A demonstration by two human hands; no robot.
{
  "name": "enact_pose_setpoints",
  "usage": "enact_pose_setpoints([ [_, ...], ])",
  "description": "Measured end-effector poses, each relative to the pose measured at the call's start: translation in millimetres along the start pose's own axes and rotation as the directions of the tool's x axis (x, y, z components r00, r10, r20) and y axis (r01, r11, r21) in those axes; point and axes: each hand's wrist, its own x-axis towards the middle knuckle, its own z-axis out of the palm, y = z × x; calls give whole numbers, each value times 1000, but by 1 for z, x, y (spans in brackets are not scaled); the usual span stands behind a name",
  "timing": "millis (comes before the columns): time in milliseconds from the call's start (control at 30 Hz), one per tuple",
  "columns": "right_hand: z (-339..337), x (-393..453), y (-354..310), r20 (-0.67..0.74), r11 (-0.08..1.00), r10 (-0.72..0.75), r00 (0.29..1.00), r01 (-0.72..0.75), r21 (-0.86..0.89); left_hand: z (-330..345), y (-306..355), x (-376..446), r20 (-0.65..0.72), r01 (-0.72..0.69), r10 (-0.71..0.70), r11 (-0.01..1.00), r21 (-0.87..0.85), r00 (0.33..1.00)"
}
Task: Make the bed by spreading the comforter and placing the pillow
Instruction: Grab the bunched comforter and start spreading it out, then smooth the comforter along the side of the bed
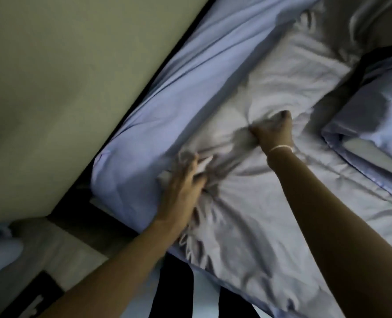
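A pale grey-blue comforter [259,203] lies rumpled across the bed. My left hand [185,180] grips a bunched fold of it near the mattress corner, creases fanning out from the fingers. My right hand [275,129], with a thin white band at the wrist, is clenched on a gathered knot of the same fabric further up the bed. A blue pillow [378,120] lies at the right edge, partly cut off by the frame. The image is motion-blurred.
A blue fitted mattress [167,88] runs diagonally along a pale greenish wall [64,76], with a dark gap between them. Black and white striped fabric [190,294] shows at the bottom. A light surface [64,249] sits at the lower left.
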Motion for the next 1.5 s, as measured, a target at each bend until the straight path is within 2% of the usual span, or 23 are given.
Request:
enact_pose_setpoints([
  [100, 56, 2, -38, 119, 979, -91, 989, 111, -169, -47, -67, 11, -36, 82, -79, 991, 107, 996],
  [200, 116, -15, -85, 339, 973, -227, 913, 230, 34, -93, -107, 15, -166, 191, -139, 914, 359, 976],
  [267, 141, -24, -108, 484, 948, -317, 816, 284, 142, -108, -113, 18, -292, 282, -161, 851, 443, 943],
  [300, 147, -31, -114, 508, 917, -372, 777, 391, 74, -109, -111, 17, -348, 291, -128, 833, 470, 929],
  [400, 146, -37, -94, 413, 697, -611, 675, 706, -121, -74, -94, 4, -274, 10, 138, 878, 479, 952],
  [467, 137, -33, -62, 279, 640, -688, 670, 741, -203, -39, -86, -11, -78, -89, 133, 905, 417, 988],
  [500, 135, -27, -46, 227, 658, -660, 716, 697, -286, -26, -91, -18, -2, -66, 73, 909, 411, 997],
  [567, 135, -19, -27, 237, 683, -488, 840, 536, -497, -10, -117, -27, 17, 63, -78, 905, 420, 997],
  [633, 148, -21, -16, 356, 581, -286, 890, 456, -674, -8, -145, -35, 0, 139, -156, 879, 456, 988],
  [700, 167, -31, -12, 496, 451, -256, 830, 556, -698, -9, -159, -38, -8, 148, -163, 876, 460, 987],
  [800, 183, -45, -18, 704, 343, -305, 641, 764, -547, -10, -156, -42, -78, 255, -245, 873, 416, 966],
  [867, 177, -48, -22, 755, 386, -362, 547, 825, -412, -9, -146, -42, -150, 345, -311, 855, 387, 938],
  [900, 170, -47, -23, 707, 445, -447, 548, 822, -355, -9, -141, -42, -174, 373, -331, 846, 380, 927],
  [967, 151, -33, -26, 373, 620, -624, 687, 726, -299, -10, -131, -35, -193, 350, -296, 855, 383, 936],
  [1000, 139, -19, -30, 136, 746, -599, 789, 612, -261, -10, -126, -28, -180, 296, -242, 866, 402, 953],
  [1033, 125, -3, -39, -64, 864, -485, 872, 467, -188, -11, -123, -19, -152, 228, -180, 876, 426, 972],
  [1100, 102, 30, -62, -280, 991, -127, 952, 134, 6, -11, -119, 2, -101, 117, -80, 885, 450, 992],
  [1167, 97, 58, -88, -252, 981, 113, 961, -68, 180, -13, -119, 24, -54, 61, -40, 883, 466, 998],
  [1200, 101, 65, -101, -184, 973, 118, 976, -77, 216, -15, -122, 34, -33, 46, -35, 881, 471, 999],
  [1300, 131, 72, -134, 115, 984, -48, 992, 27, 177, -23, -139, 48, -9, 40, -40, 884, 466, 999],
  [1367, 150, 72, -145, 337, 980, -98, 937, 32, 195, -23, -149, 48, -9, 27, -26, 880, 474, 1000],
  [1433, 160, 67, -152, 424, 969, -125, 897, 18, 247, -20, -151, 45, -37, 46, -33, 879, 475, 999],
  [1500, 162, 68, -142, 419, 971, -174, 891, 84, 225, -17, -149, 43, -70, 81, -55, 878, 472, 996],
])
